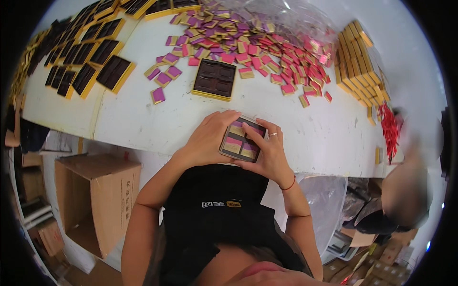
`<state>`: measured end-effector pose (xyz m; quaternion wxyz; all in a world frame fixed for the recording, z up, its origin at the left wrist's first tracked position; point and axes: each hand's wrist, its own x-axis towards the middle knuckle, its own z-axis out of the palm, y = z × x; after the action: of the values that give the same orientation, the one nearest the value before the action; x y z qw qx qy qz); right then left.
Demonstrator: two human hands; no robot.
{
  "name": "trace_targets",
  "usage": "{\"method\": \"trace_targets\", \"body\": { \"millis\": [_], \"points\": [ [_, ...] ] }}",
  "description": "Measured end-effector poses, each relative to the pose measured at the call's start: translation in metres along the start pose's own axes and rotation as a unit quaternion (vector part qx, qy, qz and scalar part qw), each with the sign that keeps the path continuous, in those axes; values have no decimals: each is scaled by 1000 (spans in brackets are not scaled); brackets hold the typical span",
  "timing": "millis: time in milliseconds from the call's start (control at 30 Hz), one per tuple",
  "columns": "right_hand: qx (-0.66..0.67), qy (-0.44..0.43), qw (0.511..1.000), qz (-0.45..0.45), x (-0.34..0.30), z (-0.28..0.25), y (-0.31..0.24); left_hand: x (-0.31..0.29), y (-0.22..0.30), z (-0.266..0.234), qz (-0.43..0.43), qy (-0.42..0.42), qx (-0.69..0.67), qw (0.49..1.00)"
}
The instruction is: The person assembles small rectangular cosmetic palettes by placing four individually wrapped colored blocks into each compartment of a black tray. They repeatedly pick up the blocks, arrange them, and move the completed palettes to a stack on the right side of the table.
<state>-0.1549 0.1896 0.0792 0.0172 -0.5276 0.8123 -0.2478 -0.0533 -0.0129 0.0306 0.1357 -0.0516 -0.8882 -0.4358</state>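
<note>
Both hands are at a small square box [230,154] near the table's front edge, just over my lap. It has a dark insert with wrapped chocolates [233,144] in pink, purple and gold in its compartments. My left hand [208,137] grips the box by its left side. Around the right side curls my right hand [273,155], thumb along the near edge and one finger reaching over the chocolates at the top. Beyond them lies another gold-edged box [214,78], its four dark compartments bare.
Loose wrapped chocolates [286,62] spread across the far table, beside clear plastic film [296,16]. Rows of gold-edged boxes [114,74] stand at left. Stacked gold boxes [355,64] and red ribbons [389,128] are at right, near another person [405,190]. A cardboard carton [112,205] stands lower left.
</note>
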Motion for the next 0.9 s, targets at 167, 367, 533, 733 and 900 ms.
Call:
{"method": "trace_targets", "body": {
  "millis": [167,367,533,733,900],
  "points": [
    [46,-20,999,1,5,11,3,-9,-5,0,16,2,17,1000],
    [84,-39,993,-79,-13,14,28,-17,10,2,-17,-15,112,993],
    [165,87,982,42,-34,-12,88,-84,-6,-33,-217,-22,-250,943],
    [-76,522,821,216,-60,-156,275,-138,-78,-52,-422,105,-394,810],
    [-274,568,740,235,-9,-271,348,-83,-89,-39,-494,147,-366,775]
  ]
}}
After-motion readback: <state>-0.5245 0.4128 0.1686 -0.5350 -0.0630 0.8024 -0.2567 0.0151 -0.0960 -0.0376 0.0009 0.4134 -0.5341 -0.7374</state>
